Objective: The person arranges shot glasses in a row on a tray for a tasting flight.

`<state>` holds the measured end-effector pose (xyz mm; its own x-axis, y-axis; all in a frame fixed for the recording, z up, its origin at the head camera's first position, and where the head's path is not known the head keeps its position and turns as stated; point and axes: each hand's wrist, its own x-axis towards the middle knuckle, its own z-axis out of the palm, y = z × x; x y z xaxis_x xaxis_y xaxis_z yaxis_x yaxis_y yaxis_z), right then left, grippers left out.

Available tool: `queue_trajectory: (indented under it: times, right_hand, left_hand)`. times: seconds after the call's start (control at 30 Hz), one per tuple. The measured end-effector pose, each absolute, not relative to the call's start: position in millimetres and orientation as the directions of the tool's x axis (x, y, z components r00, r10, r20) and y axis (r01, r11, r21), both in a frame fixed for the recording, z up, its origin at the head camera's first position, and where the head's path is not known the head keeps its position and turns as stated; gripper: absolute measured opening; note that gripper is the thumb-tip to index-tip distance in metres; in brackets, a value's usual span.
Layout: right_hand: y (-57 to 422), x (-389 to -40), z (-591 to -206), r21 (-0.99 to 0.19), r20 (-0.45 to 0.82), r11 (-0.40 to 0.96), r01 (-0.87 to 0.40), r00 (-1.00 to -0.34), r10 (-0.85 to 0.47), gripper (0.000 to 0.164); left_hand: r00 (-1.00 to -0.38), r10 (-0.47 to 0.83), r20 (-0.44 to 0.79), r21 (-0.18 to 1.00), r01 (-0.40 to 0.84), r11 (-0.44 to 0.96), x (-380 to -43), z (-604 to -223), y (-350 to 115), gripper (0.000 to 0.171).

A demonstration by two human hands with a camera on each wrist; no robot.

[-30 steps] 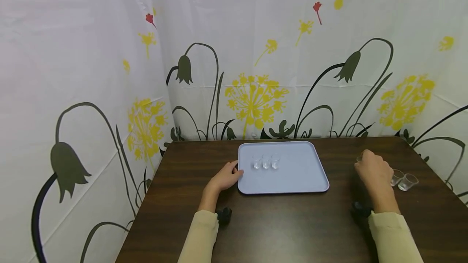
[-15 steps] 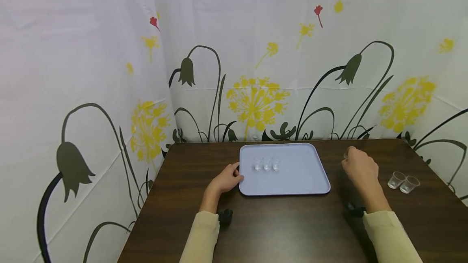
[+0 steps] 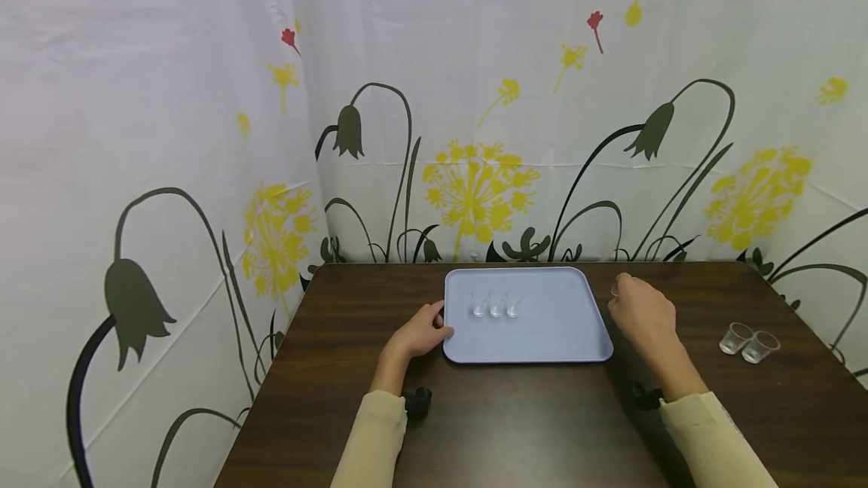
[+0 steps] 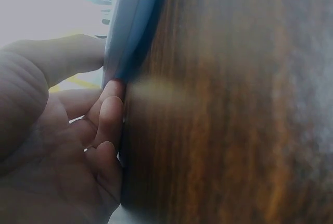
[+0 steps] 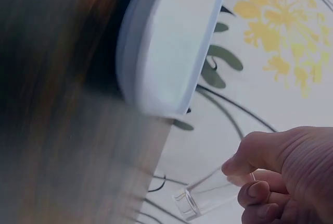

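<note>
Over the last second I watched the right hand (image 3: pixel 640 311) carry a small clear glass (image 5: pixel 208 191) toward the tray (image 3: pixel 552 326), from well off its right side to near its right edge. At first the hand had partly hidden the pair of glasses (image 3: pixel 735 339) farther to the tray's right; by the end I saw both whole, well apart from it. My head view had also shifted slightly, setting the tray a little lower.

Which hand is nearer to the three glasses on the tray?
Left. The left hand grips the tray left of the glasses; the right hand is farther, beyond the tray's right edge.
</note>
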<state>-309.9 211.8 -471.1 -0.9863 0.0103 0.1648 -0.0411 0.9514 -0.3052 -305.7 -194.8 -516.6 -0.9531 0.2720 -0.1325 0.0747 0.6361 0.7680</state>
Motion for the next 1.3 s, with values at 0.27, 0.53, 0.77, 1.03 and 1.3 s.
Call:
queue_trajectory:
  times: [0.27, 0.53, 0.77, 1.03, 1.3]
  right_hand:
    - [190.0, -308.5, -465.5, -0.303, 0.215, 0.950, -0.073, -0.977, -0.007, 0.022]
    - [173.9, -308.2, -462.4, -0.310, 0.219, 0.947, -0.085, -0.976, -0.016, 0.030]
    - [158.6, -306.8, -464.9, -0.300, 0.208, 0.949, -0.091, -0.978, -0.028, 0.033]
    - [141.5, -311.1, -468.9, -0.282, 0.206, 0.953, -0.107, -0.977, -0.048, 0.042]
    - [129.7, -314.7, -473.4, -0.273, 0.208, 0.955, -0.115, -0.976, -0.058, 0.040]
  left_hand:
    - [-0.953, 0.271, -0.133, 0.766, 0.074, 0.638, -304.8, -516.6, -194.8, 0.060]
    - [-0.957, 0.253, -0.145, 0.745, 0.062, 0.664, -304.2, -517.2, -195.7, 0.061]
    - [-0.954, 0.271, -0.126, 0.753, 0.086, 0.652, -305.4, -517.4, -194.9, 0.054]
    - [-0.959, 0.247, -0.139, 0.759, 0.057, 0.649, -305.0, -516.2, -194.5, 0.068]
    - [-0.955, 0.253, -0.152, 0.750, 0.055, 0.659, -305.9, -516.6, -195.0, 0.066]
